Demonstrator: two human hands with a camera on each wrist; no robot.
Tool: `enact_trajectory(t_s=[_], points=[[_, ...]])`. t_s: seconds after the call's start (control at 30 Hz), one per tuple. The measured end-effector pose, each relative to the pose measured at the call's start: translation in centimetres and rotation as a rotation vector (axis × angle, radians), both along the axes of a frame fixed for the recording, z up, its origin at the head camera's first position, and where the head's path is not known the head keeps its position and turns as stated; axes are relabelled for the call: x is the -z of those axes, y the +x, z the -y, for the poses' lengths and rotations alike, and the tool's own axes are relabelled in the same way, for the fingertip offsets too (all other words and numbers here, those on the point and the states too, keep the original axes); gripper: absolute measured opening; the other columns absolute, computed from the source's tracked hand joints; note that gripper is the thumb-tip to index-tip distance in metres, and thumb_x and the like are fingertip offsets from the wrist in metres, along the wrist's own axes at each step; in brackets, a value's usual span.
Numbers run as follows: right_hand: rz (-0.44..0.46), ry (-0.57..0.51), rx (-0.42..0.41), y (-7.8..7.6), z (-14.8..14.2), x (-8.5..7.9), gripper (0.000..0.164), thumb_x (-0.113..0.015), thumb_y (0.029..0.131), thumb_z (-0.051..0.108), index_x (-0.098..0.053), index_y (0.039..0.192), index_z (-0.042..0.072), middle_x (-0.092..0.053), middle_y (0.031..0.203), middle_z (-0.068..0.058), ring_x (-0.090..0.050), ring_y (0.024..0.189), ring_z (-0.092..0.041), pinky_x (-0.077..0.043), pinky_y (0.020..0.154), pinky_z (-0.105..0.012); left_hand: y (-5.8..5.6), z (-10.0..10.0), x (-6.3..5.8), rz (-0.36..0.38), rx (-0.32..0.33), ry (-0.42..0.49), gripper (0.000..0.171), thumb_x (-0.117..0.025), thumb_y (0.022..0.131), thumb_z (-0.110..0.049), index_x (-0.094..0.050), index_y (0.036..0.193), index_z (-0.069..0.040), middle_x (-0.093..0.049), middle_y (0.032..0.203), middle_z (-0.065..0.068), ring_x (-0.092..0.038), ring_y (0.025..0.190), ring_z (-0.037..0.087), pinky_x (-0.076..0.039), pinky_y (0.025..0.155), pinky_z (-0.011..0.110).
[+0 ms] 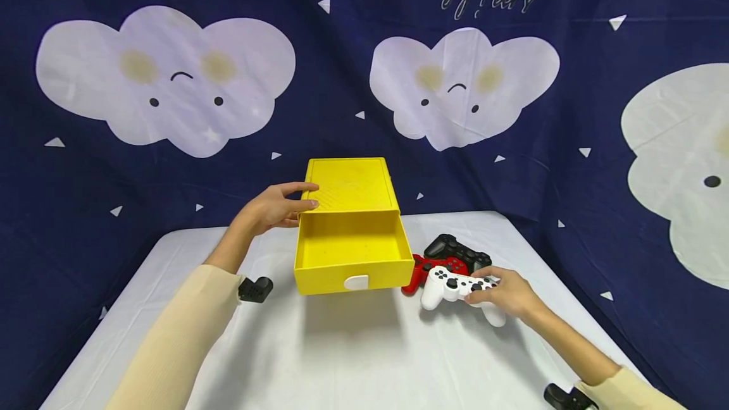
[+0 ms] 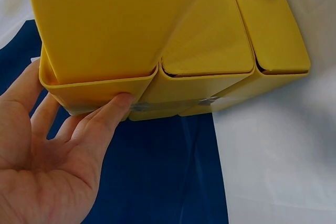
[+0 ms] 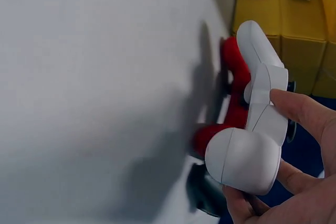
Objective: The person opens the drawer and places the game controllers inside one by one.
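Observation:
A yellow drawer unit (image 1: 348,183) stands at the back middle of the table with its top drawer (image 1: 354,277) pulled out, a white tab on its front. Two lower drawers (image 2: 207,40) are pushed in. My left hand (image 1: 275,209) rests on the unit's left top edge, fairly straight fingers touching the top and side. My right hand (image 1: 507,296) pinches a white game controller (image 3: 244,156) at its right part, tilted just above the table. Behind it lie a red game controller (image 1: 418,273) and a black game controller (image 1: 452,247), both partly hidden.
A white cloth covers the table (image 1: 353,359). Behind it hangs a dark blue curtain (image 1: 330,100) with cloud prints. Black devices are strapped at the left wrist (image 1: 255,290) and the right wrist (image 1: 569,397). The controllers lie to the right of the drawer unit.

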State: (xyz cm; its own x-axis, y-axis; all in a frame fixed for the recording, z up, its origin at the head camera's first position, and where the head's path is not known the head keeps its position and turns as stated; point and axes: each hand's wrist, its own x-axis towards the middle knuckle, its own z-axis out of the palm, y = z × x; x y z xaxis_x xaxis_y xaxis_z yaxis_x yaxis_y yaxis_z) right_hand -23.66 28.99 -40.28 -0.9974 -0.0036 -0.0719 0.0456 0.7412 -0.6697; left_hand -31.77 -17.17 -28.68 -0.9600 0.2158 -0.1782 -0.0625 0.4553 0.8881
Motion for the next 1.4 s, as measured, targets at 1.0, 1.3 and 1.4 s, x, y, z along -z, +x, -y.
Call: enact_trajectory(t_s=[1.0, 1.3, 1.4], points=[[-0.127, 0.060, -0.032, -2.2, 1.4, -12.3, 0.072, -0.084, 0.077, 0.053, -0.064, 0.134, 0.014, -0.065, 0.120, -0.020, -0.061, 0.097, -0.029, -0.048, 0.072, -0.030, 0.2, 0.1, -0.3, -0.005, -0.002, -0.007, 0.062, -0.071, 0.097, -0.031, -0.045, 0.154, -0.026, -0.041, 0.160, 0.013, -0.052, 0.137, 0.036, -0.050, 0.109, 0.050], [-0.110, 0.043, -0.043, -2.7, 3.7, -15.0, 0.071, -0.084, 0.076, 0.057, -0.065, 0.133, 0.019, -0.064, 0.122, -0.018, -0.058, 0.104, -0.030, -0.047, 0.080, -0.034, 0.0, 0.1, -0.2, -0.002, 0.003, -0.008, 0.064, -0.072, 0.096, -0.033, -0.046, 0.154, -0.026, -0.043, 0.158, 0.013, -0.053, 0.136, 0.034, -0.051, 0.108, 0.048], [-0.102, 0.039, -0.052, -2.9, 4.6, -15.7, 0.071, -0.084, 0.076, 0.058, -0.064, 0.134, 0.021, -0.061, 0.128, -0.017, -0.055, 0.108, -0.031, -0.047, 0.082, -0.036, 0.0, 0.1, -0.2, -0.002, 0.004, -0.010, 0.063, -0.072, 0.096, -0.033, -0.046, 0.154, -0.027, -0.045, 0.157, 0.013, -0.055, 0.132, 0.032, -0.053, 0.106, 0.046]])
